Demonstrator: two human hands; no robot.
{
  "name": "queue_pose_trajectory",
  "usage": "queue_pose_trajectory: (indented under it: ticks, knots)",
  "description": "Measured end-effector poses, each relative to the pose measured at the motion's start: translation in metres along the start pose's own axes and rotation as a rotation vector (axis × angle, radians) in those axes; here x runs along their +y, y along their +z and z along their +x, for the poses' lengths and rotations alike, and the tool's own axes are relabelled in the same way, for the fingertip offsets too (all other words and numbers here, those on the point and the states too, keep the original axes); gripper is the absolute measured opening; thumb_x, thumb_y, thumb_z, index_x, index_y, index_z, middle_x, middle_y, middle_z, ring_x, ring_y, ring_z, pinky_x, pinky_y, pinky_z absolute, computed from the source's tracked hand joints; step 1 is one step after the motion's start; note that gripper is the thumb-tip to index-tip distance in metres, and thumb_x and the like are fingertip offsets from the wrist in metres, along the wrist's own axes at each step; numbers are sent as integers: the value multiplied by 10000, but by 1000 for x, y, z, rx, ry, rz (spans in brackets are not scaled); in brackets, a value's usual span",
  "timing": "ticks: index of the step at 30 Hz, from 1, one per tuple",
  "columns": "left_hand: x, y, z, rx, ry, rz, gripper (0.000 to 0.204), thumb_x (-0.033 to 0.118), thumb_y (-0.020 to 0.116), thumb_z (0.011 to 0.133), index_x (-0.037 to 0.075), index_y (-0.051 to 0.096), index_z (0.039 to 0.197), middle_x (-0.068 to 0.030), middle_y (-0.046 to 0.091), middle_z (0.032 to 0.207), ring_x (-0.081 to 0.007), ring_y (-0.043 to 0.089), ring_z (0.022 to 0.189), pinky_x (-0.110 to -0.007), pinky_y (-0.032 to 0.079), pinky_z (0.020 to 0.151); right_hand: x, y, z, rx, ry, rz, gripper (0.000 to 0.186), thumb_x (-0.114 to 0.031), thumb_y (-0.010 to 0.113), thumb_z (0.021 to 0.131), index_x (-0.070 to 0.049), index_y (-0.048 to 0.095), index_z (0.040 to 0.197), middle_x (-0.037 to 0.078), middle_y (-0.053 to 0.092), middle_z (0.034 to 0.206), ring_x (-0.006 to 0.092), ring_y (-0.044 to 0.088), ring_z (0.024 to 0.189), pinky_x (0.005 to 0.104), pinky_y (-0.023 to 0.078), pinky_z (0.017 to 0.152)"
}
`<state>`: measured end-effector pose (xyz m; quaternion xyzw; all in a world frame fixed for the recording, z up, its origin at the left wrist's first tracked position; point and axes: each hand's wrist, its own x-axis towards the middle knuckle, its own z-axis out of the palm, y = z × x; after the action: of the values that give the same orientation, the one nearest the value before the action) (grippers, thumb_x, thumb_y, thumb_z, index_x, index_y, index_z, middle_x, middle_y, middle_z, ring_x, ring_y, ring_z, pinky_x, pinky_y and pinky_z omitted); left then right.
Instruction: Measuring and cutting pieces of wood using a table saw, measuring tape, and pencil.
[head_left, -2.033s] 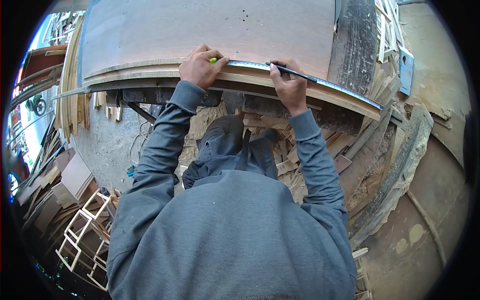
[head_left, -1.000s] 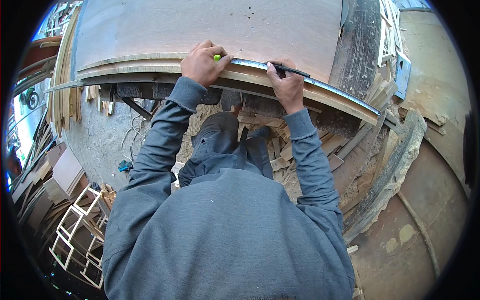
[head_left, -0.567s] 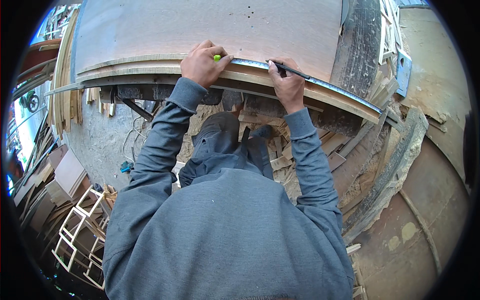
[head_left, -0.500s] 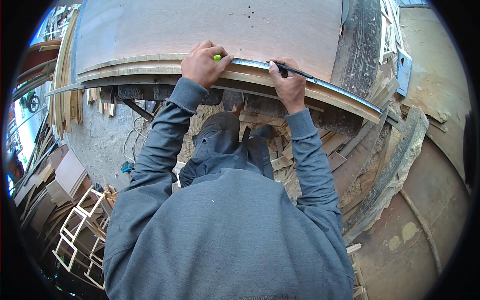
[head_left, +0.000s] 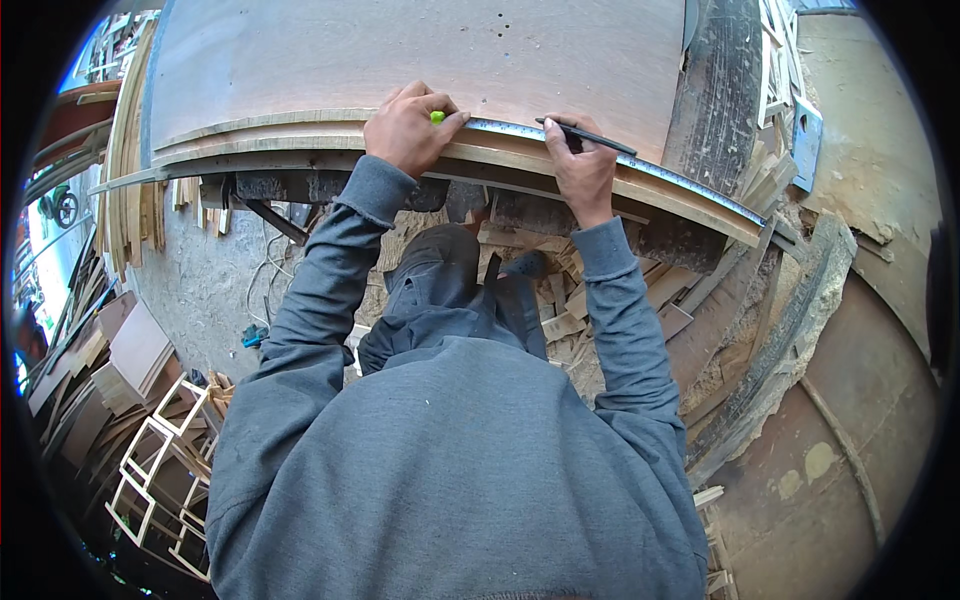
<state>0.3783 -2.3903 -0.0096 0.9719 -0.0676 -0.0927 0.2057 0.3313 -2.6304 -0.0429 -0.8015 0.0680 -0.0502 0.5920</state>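
Left hand of mine, just above the middle of the frame, has its fingers curled down and its thumb pointing right, closed on the tape measure; a bright green bit shows at the finger, and the rest of what sits in my palm is hidden. From my thumb the pale, marked blade runs rightward along pale wooden strips, down to their end right of centre in the upper half. Further right, my right hand pinches a slim black pen between thumb and fingers, its left end beside the blade's upper edge; I cannot tell whether it touches the wood. The strips lie side by side along the near edge of the desk, whose broad reddish-grey top fills the upper middle. A dark, scuffed plank borders that top at the upper right, and beyond it leans a blue plate with a round hole. Below, my grey sleeves reach up past my dark trousers. At the lower left I see a light wooden frame, with stacked flat boards above it; on the floor near them sits a small teal object. A rough-edged slab slants down the right side.
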Motion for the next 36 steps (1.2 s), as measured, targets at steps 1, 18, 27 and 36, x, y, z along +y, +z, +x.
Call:
queue_pose_trajectory:
  ticks: [1, 18, 27, 36]
  knots:
    - [0, 0, -1, 17, 16, -3, 269, 467, 711, 905, 214, 801, 921, -5, 667, 939, -222, 657, 986, -400, 556, 804, -1, -1, -1, 8, 12, -11, 119, -129, 722, 911, -20, 741, 956, 89, 697, 864, 162, 644, 726, 303, 523, 632]
    - [-3, -3, 4, -72, -12, -12, 286, 473, 701, 912, 210, 807, 951, -16, 678, 986, -240, 662, 1012, -411, 549, 840, 3, -5, 5, -101, -161, -73, 134, -128, 715, 903, 5, 719, 923, 112, 698, 853, 189, 670, 750, 315, 544, 667]
    - [-1, -4, 5, -92, -33, 2, 297, 480, 700, 911, 205, 805, 955, -24, 674, 982, -245, 656, 1026, -415, 550, 846, 2, -6, 6, -112, -140, -105, 139, -130, 715, 904, 7, 718, 920, 121, 701, 867, 204, 674, 758, 322, 548, 683]
    - [-2, -4, 4, -89, -30, -6, 303, 490, 696, 916, 210, 804, 960, -24, 675, 998, -244, 653, 1043, -419, 549, 848, 4, -5, 4, -52, -118, -74, 124, -120, 716, 915, 0, 732, 939, 112, 709, 883, 173, 674, 769, 301, 548, 678]
